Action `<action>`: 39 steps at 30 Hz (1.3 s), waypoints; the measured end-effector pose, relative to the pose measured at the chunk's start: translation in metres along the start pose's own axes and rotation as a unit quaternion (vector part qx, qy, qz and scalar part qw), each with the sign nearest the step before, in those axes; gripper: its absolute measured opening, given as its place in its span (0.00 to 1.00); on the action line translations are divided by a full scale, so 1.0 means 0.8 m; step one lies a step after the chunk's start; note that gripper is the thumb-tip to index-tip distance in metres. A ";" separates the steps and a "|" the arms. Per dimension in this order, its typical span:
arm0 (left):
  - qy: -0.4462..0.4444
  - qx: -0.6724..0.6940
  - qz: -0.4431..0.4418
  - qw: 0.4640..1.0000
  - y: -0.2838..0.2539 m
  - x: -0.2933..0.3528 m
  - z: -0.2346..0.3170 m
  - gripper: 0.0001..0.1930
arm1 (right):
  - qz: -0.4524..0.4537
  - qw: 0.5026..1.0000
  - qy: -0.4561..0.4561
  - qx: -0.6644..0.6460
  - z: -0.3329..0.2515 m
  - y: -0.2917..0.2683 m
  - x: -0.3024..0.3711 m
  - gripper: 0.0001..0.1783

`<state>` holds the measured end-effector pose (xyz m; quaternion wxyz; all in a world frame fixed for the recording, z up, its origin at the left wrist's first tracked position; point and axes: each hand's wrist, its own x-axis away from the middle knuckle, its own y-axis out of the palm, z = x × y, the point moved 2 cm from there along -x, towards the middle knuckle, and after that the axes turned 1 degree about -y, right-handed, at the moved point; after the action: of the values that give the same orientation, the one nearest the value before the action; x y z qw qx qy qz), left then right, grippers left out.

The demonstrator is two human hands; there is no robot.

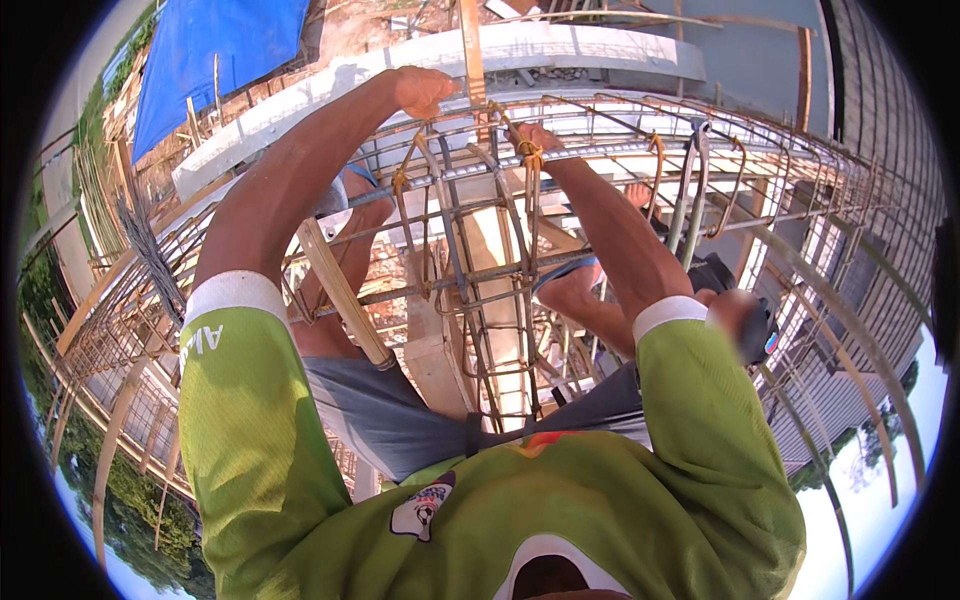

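At the far left a bundle of thin dark wires [150, 250] hangs over the edge of the rebar work, with green trees below it. Above, a blue tarp [215, 55] covers ground near a pale concrete beam [300, 110] that runs from lower left to upper right.

The left hand [422, 90] reaches up and forward, fingers curled down over the top of the rebar cage [480, 250]; it looks closed on a top bar, though the grip itself is partly hidden. A wooden pole [340, 290] slants from upper left down to lower right beside the left thigh, passing through the bars.

The cage is the thing under both hands. One part of it is a column whose long axis drops straight down between the knees, its ribbed bars bound by square stirrups. Across its top a second cage runs left to right, its long bars curving toward the right rim.

The right hand [537, 137] sits just right of the left, on a top long bar where yellowish tie wire [530, 152] wraps the joint. Its fingers are folded on the bar; I cannot tell whether it also holds a tool.

Further right, a foot [637, 192] in a sandal rests on the bars, and grey steel rods [692, 190] stand upright. A grey wall [880, 150] fills the right rim.
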<state>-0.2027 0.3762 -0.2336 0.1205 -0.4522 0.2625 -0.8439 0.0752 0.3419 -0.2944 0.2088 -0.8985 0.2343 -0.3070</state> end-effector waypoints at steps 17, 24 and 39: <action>0.013 0.102 0.075 0.992 0.049 -0.052 0.020 0.15 | -0.038 0.997 0.045 -0.046 -0.012 0.016 -0.026 0.36; -0.340 0.077 -0.222 0.911 0.042 0.105 -0.034 0.32 | -0.049 0.835 -0.123 -0.534 0.067 0.057 -0.035 0.12; -0.348 0.279 0.047 0.894 -0.055 0.266 -0.130 0.39 | -0.022 0.737 -0.153 -0.658 0.053 0.053 -0.029 0.12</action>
<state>-0.4066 0.3537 -0.1073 0.3653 -0.6519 -0.0219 -0.6642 0.0740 0.3305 -0.3575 -0.4084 -0.8516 0.3229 0.0612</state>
